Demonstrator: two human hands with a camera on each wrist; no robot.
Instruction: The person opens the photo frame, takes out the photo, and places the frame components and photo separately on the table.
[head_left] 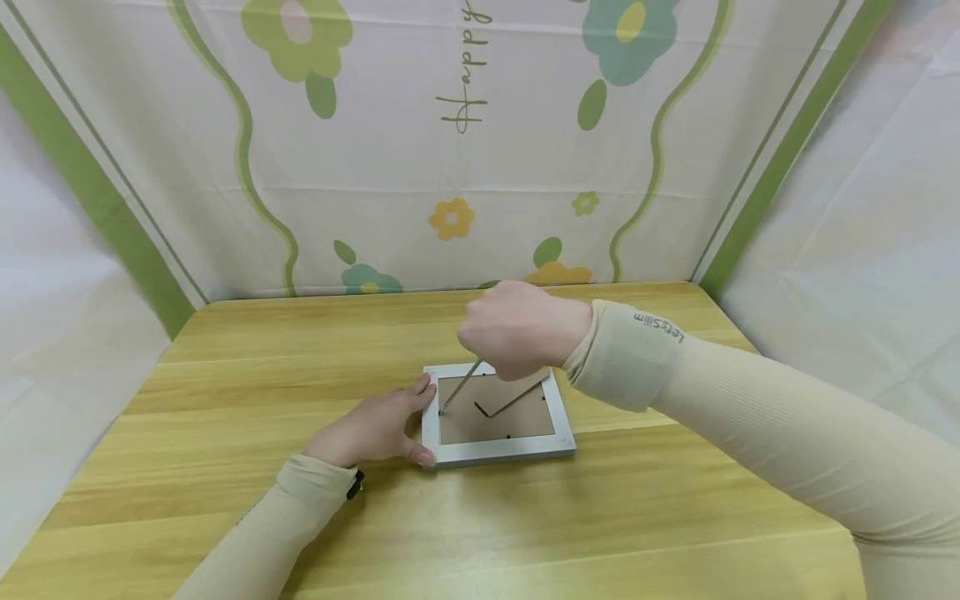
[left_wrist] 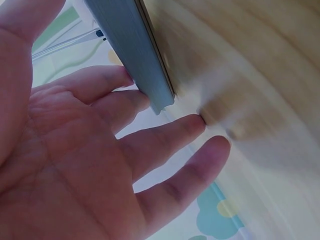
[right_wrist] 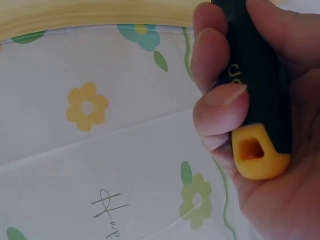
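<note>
Backdrop (head_left: pixel 465 158) with "Happy" (head_left: pixel 467 80) beyond white frame (head_left: pixel 495 452)

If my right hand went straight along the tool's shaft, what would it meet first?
Your right hand would likely drive the tool into the picture frame's brown backing by the left border; whether its tip touches is unclear.

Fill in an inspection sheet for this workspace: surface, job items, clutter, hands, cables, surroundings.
Surface: wood-grain table.
Job items: pale picture frame, lying with its brown backing upward; tool with dark, yellow-ended handle, its thin shaft's tip at the frame's left inner edge.
Clutter: nothing seen.
Left hand: touches the frame's left side, fingers spread.
Right hand: grips the tool's handle above the frame.
Cables: nothing seen.
Surroundings: flower-patterned cloth behind the table; pale sheeting at both sides.
</note>
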